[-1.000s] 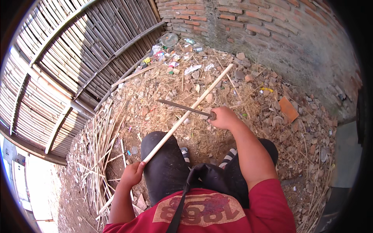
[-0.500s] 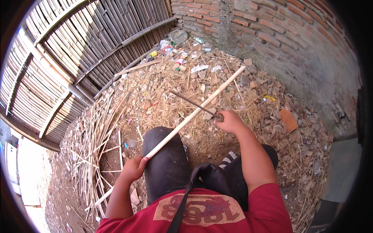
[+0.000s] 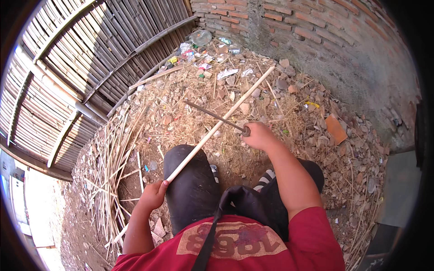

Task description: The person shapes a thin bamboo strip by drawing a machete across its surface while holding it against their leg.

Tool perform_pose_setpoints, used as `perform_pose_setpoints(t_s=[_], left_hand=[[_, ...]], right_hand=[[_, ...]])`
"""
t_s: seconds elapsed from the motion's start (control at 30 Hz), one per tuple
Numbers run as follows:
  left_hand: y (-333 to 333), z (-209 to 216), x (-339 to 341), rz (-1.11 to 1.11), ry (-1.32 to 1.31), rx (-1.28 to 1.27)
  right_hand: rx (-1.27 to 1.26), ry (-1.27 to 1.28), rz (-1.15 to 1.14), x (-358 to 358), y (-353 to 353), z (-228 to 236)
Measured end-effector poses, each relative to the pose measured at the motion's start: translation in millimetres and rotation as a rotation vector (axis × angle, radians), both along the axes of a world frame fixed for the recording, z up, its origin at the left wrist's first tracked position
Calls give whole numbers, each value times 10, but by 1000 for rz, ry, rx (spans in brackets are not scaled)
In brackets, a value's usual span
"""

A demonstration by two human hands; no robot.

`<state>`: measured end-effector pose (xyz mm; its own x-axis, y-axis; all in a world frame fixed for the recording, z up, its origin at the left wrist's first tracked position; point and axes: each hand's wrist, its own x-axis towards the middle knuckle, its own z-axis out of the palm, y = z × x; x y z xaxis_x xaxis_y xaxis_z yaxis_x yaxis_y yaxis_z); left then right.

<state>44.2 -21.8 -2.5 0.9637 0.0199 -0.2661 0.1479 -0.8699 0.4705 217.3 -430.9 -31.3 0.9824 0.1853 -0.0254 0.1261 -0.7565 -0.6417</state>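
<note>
My left hand (image 3: 154, 194) is closed around a long, pale bamboo strip (image 3: 244, 99). The strip slants up and to the right across my left knee, and its lower end runs under my left forearm. In my right hand (image 3: 259, 136) is a knife (image 3: 203, 109) with a long, narrow, dark blade, gripped by its handle. The blade points to the far left and lies across the strip, at about the middle of its far part. My fingers hide most of the handle.
Many thin pale strips (image 3: 113, 167) lie piled on the ground at my left. Rubble, dry shavings and litter cover the ground ahead, with an orange tile piece (image 3: 335, 130) at right. A bamboo fence (image 3: 122, 45) stands at far left, a brick wall (image 3: 316, 49) at far right.
The knife and my right hand have shifted slightly left and up, toward the far left. The bamboo strip's far end has moved a little left and up with the view. Both grips are unchanged.
</note>
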Motion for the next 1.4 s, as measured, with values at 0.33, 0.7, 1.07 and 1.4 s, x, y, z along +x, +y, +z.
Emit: perform_pose_setpoints(t_s=[0.33,0.7,1.07,1.4], left_hand=[[31,90,42,-24,21,38],[11,19,-3,-10,-33,47],[-17,27,10,-10,-59,66],[-20,91,17,-19,-58,79]], right_hand=[[-47,63,-41,142,-303,0],[-4,141,-52,125,-273,84],[-38,111,-14,140,-317,-26],[-28,97,-98,160,-322,-102]])
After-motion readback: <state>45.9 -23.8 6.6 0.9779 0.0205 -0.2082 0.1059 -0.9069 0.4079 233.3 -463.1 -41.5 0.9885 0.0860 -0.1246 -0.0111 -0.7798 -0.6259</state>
